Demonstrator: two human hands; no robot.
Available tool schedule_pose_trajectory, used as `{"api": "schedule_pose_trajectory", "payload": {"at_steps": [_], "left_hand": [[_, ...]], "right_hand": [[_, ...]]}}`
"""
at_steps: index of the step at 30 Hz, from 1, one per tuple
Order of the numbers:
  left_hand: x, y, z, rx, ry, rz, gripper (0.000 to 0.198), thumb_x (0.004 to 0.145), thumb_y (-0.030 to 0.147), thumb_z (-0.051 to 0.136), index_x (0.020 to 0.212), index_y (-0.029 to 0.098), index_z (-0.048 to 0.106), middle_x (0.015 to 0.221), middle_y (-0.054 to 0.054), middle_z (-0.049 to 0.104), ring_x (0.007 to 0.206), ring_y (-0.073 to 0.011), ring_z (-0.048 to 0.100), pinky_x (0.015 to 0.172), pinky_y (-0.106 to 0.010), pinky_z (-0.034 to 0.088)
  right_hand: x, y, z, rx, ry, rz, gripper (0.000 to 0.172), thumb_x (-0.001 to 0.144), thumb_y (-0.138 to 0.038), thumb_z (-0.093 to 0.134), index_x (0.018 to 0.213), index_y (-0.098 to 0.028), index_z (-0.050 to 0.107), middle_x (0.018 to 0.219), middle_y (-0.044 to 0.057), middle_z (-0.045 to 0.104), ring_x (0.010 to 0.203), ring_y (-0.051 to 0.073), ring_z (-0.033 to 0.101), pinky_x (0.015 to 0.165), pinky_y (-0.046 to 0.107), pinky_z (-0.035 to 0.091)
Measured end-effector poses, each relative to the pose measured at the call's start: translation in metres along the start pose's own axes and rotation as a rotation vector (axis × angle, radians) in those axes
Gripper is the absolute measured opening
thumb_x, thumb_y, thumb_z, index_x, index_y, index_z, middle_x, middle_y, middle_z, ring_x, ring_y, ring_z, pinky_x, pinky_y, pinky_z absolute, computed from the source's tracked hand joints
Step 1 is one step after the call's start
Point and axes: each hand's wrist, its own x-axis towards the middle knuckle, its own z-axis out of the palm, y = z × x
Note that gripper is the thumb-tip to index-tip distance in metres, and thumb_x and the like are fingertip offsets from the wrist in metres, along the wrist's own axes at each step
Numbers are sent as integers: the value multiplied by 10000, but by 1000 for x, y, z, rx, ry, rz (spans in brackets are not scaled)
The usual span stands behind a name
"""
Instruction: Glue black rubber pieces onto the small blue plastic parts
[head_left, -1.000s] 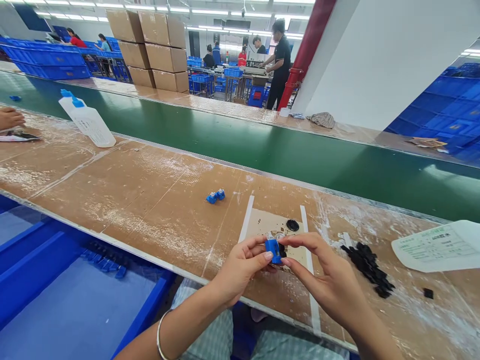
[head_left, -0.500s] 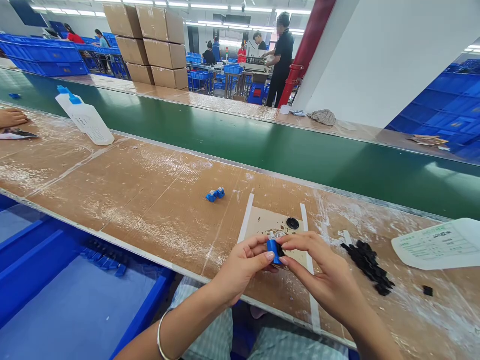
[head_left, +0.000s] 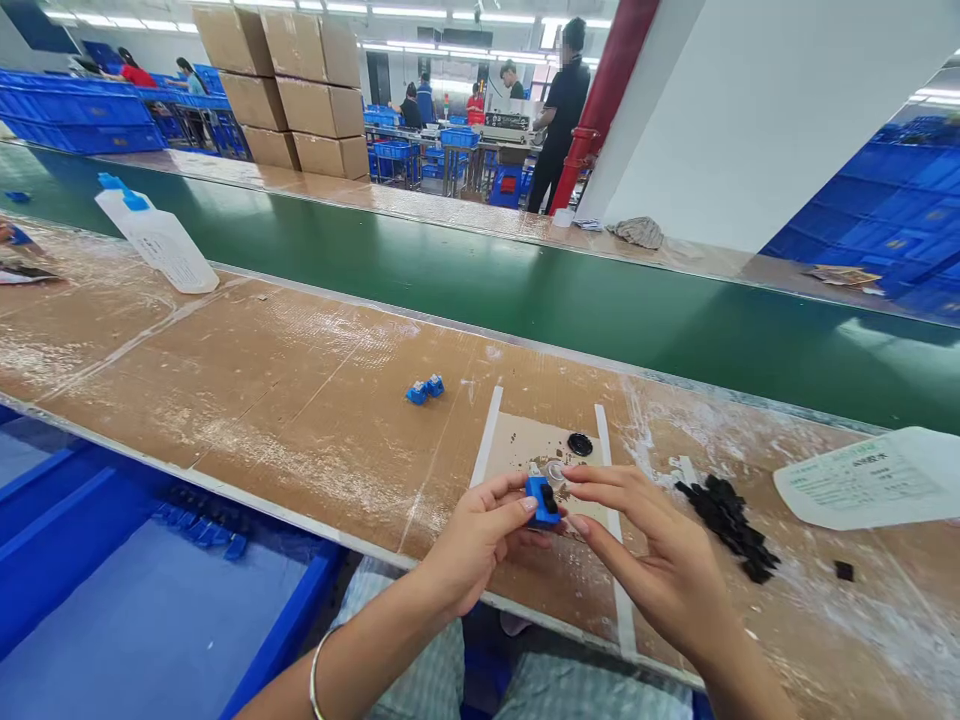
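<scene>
My left hand (head_left: 491,520) pinches a small blue plastic part (head_left: 537,500) with a black piece (head_left: 550,499) on its right face. Just to the right of it, my right hand (head_left: 637,540) has its thumb and fingers apart, with nothing between them. Behind the part, a small clear round container (head_left: 555,470) stands on a beige sheet (head_left: 517,435), and a black round lid (head_left: 580,444) lies beyond it. Two similar blue parts (head_left: 425,389) sit together farther left on the bench. A pile of black pieces (head_left: 727,525) lies right of my right hand.
A white bottle (head_left: 870,480) lies at the right; two blue-capped bottles (head_left: 169,245) lean at the left. One loose black square (head_left: 844,570) is near the pile. A green conveyor belt (head_left: 450,265) runs behind the bench. Blue bins (head_left: 150,610) stand below, left.
My right hand has let go of the blue part and its fingers have spread away to the right. The black piece on the part is now more exposed. The camera view has shifted slightly.
</scene>
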Motion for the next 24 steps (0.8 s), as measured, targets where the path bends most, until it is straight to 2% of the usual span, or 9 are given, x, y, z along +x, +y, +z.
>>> {"api": "schedule_pose_trajectory", "payload": {"at_steps": [4,9,14,17,20,22,24], "left_hand": [[-5,3,2,26,65,-37,220,835,188,548,1014,93,633,910,-122,708,848,-170,655,723,-234,490],[-12,7,-1,27,117,-25,211,840,223,538,964,81,632,924,-136,707,839,-173,651,753,-253,492],[-13,6,-5,93,100,-14,220,820,311,593,904,110,629,813,-84,696,722,-125,618,640,-207,483],[-12,4,-5,154,104,-18,217,784,318,643,878,123,624,750,-53,681,656,-101,591,558,-173,455],[-13,2,-3,212,93,-25,205,786,305,640,859,115,623,737,-52,672,643,-92,579,530,-156,448],[-16,1,-1,227,75,-19,214,787,303,637,875,109,623,734,-53,663,645,-97,580,522,-158,460],[-19,-1,2,209,67,-1,240,771,302,654,911,111,613,705,-43,645,628,-106,578,494,-164,474]], "right_hand": [[-18,3,-7,5,100,76,149,900,-178,548,1031,-240,584,1083,38,600,1024,200,534,882,361,415],[-58,12,-16,9,166,209,129,904,-201,540,1020,-230,590,1090,46,585,1029,204,534,886,343,410],[-102,24,-32,-100,229,327,148,893,-285,547,1023,-235,597,1082,28,608,1014,193,559,885,295,417],[-121,33,-44,-238,300,442,192,878,-382,541,989,-247,620,1025,17,644,968,216,596,849,319,440],[-124,46,-55,-438,346,524,273,867,-472,501,938,-246,636,925,17,673,851,235,636,759,349,474],[-115,60,-61,-541,330,511,307,872,-475,462,929,-226,632,880,29,673,765,222,639,697,341,489],[-100,79,-65,-591,293,472,330,873,-446,427,946,-190,623,885,60,664,761,223,625,709,348,491]]}}
